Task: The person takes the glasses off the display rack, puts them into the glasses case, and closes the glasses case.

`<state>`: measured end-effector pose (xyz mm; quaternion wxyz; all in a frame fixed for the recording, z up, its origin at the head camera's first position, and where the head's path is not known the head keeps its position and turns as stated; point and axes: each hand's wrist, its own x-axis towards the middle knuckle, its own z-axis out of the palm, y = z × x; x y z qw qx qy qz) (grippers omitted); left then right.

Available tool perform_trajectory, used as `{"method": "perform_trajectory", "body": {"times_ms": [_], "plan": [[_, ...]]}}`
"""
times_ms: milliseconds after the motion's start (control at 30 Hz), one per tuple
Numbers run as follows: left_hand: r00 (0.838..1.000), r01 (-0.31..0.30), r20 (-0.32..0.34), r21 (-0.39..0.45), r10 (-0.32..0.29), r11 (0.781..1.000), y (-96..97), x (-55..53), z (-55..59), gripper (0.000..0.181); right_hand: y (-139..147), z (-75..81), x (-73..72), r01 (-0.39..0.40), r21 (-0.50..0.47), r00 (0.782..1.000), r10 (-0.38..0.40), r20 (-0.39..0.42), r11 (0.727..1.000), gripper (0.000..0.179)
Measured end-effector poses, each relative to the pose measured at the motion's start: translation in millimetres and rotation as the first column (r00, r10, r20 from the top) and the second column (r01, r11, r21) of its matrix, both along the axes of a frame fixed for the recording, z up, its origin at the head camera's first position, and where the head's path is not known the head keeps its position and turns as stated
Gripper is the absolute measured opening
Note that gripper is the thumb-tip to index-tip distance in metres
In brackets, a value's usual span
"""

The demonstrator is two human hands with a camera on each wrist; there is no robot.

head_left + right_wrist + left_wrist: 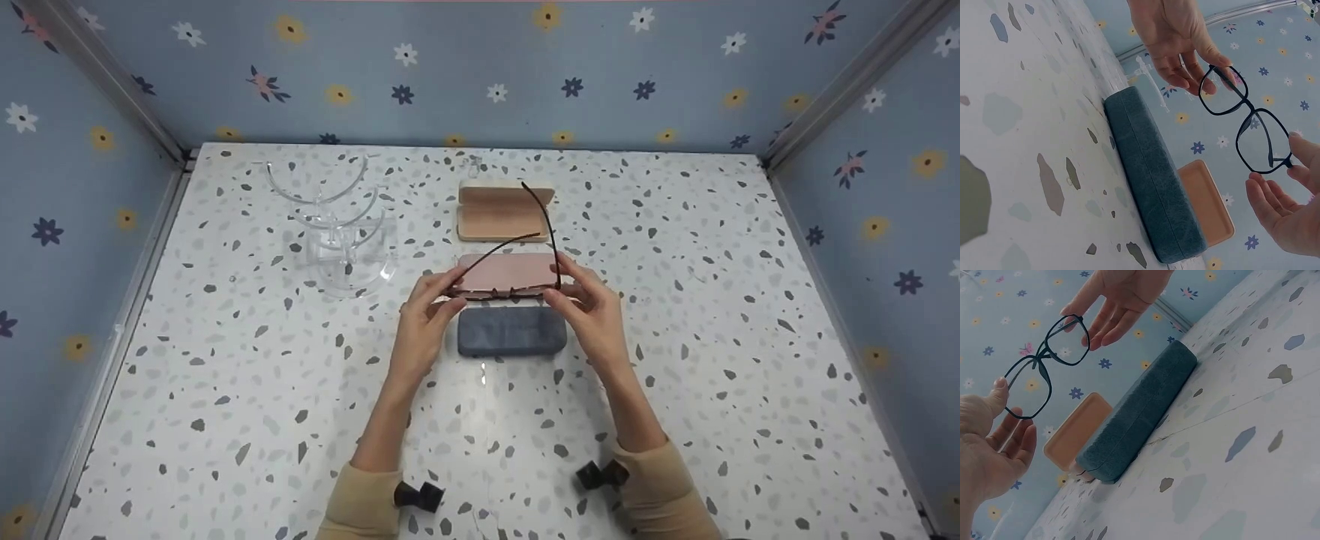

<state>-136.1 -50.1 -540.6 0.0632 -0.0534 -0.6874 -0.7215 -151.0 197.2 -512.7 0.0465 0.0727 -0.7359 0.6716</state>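
A pair of dark-framed glasses [501, 293] is held up between both hands, its temples spread and pointing toward the far wall. My left hand [425, 321] pinches the left end of the frame with thumb and fingers. At the opposite end, my right hand [596, 315] grips the frame near the hinge. Both wrist views show the glasses raised above the table. Beneath them in the head view lie a pink glasses case [506, 270] and, nearer, a closed blue-grey case [511, 332]. Farther back stands an open tan case [501, 223] with its lid up.
A clear acrylic display stand [349, 244] with several curved arms stands at the back left. The speckled table [712, 337] is bordered by blue floral panels [495, 67] at the back and on both sides.
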Motion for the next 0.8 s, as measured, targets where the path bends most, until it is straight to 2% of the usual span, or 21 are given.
{"method": "perform_trajectory", "body": {"times_ms": [267, 800], "plan": [[1.000, -0.002, 0.010, -0.015, 0.002, 1.000, 0.1, 0.3, -0.5, 0.040, -0.4, -1.0, -0.9, 0.000, 0.008, 1.000, 0.000, -0.005, 1.000, 0.054], [0.999, 0.040, 0.035, -0.083, -0.038, 0.996, -1.1, 1.8, 0.3, 0.034, -0.2, -1.9, -2.0, -0.017, 0.003, 1.000, 0.017, -0.021, 1.000, 0.050]]}}
